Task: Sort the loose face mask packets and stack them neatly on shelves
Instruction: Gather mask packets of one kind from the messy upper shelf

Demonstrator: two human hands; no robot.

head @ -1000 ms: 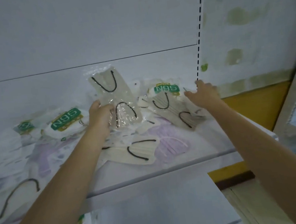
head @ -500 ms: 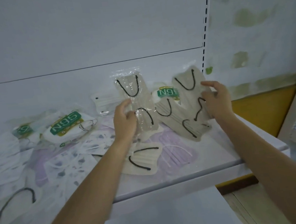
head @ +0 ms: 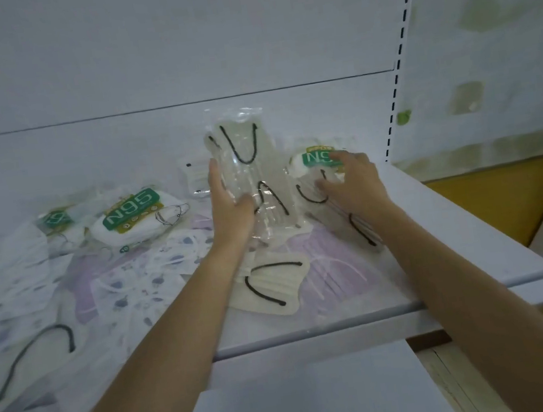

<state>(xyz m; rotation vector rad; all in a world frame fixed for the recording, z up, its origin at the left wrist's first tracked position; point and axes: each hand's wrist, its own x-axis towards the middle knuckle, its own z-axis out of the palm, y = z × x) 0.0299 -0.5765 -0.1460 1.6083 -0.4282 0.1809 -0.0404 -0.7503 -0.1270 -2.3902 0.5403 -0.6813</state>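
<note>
Two bare hands sorting face mask packets on a white metal shelf.

The left hand holds a clear plastic packet of cream masks with black ear loops upright above the middle of the shelf, thumb in front and fingers curled behind its left edge. The right hand, fingers spread and only lightly bent, rests on a flat cream mask packet lying just right of it, fingertips near a green-labelled N95 packet at the far side. Another white N95 packet with a green label lies far left. A cream mask with black loops sits near the front edge, touching a lilac mask packet, with blue-patterned white packets spread to the left.
</note>
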